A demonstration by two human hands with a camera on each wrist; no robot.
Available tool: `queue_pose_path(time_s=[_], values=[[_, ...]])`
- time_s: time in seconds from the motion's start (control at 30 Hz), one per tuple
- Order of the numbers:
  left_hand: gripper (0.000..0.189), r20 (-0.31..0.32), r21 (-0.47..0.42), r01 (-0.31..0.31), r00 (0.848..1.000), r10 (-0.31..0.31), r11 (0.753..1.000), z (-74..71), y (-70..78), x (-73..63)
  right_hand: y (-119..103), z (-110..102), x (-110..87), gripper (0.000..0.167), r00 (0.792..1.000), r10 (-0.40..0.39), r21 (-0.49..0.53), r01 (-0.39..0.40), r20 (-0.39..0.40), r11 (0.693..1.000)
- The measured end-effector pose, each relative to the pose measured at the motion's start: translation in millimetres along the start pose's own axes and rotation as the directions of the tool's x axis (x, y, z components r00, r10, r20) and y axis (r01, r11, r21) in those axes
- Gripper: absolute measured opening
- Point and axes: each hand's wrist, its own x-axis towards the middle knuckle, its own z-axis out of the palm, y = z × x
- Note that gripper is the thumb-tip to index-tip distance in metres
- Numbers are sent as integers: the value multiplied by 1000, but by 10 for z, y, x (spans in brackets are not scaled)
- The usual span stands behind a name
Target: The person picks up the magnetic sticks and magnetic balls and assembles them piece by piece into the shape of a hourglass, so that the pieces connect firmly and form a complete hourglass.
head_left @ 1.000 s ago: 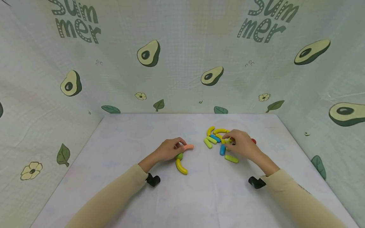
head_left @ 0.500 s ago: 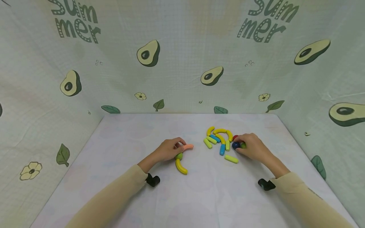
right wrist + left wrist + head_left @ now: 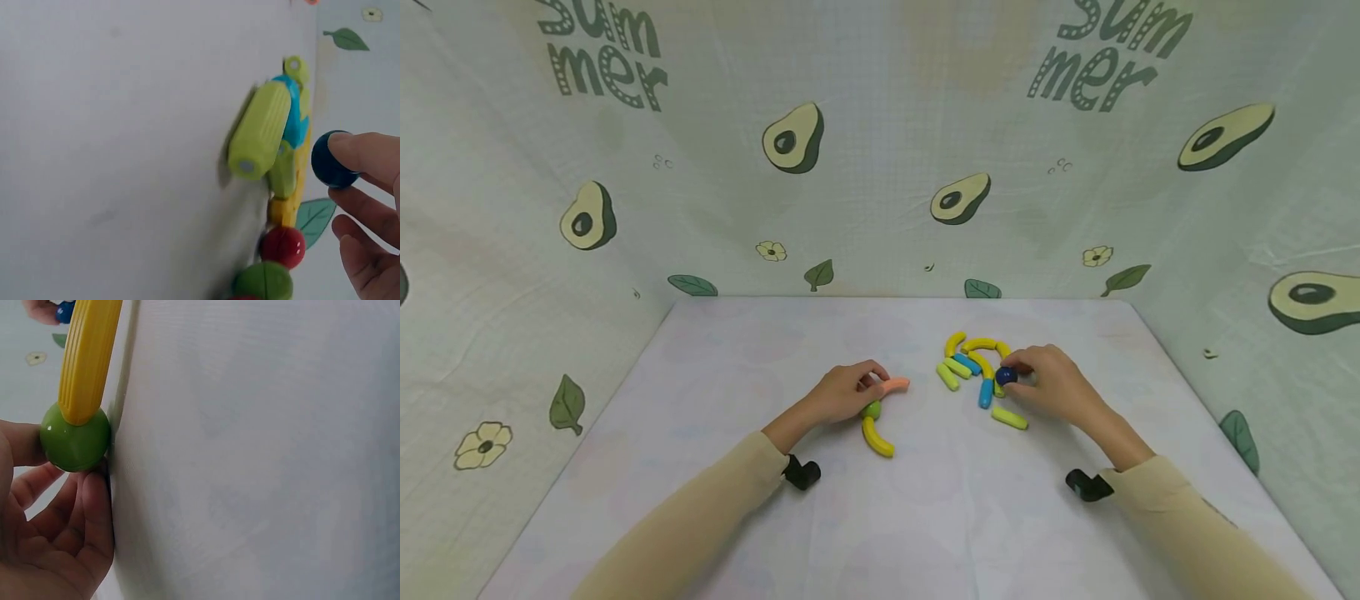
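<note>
Here the right hand (image 3: 1051,382) pinched a blue ball (image 3: 1006,377) at three o'clock from the left hand (image 3: 844,392), which gripped a green ball (image 3: 872,410), its curved yellow rod (image 3: 877,440) pointing toward five o'clock.

Through my feed, the left hand (image 3: 847,392) grips a glossy green ball (image 3: 75,442) low at the surface (image 3: 925,508). A ridged yellow stick (image 3: 877,439) meets the ball with one end and curves towards the near side. A bent orange-pink stick (image 3: 897,386) pokes out past the fingers (I can't make out whether it touches the ball). I see a round, dark blue ball (image 3: 331,161) pinched in the right hand (image 3: 1048,383), in front of a lime-green stick (image 3: 999,392) in the head view.
</note>
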Motion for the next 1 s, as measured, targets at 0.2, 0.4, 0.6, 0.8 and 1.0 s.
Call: queue_pose_path(time_s=[0.2, 0.4, 0.6, 0.8, 1.0], values=[[23, 3, 4, 9, 1000, -9, 1000, -8, 8, 0, -315, 120, 118, 36, 999, -36, 100, 34, 17, 994], [24, 16, 6, 12, 1000, -12, 1000, -6, -9, 8, -554, 324, 223, 34, 996, -81, 216, 71, 37, 974], [23, 19, -2, 2, 1000, -2, 1000, -16, -23, 7, -739, 476, 338, 32, 993, -102, 277, 80, 66, 958], [22, 14, -1, -24, 1000, 24, 1000, -29, -4, -9, -836, 562, 415, 30, 993, -73, 281, 45, 90, 959], [22, 11, -13, -29, 1000, 29, 999, -15, -20, -8, -863, 659, 471, 28, 992, -57, 284, 23, 114, 959]])
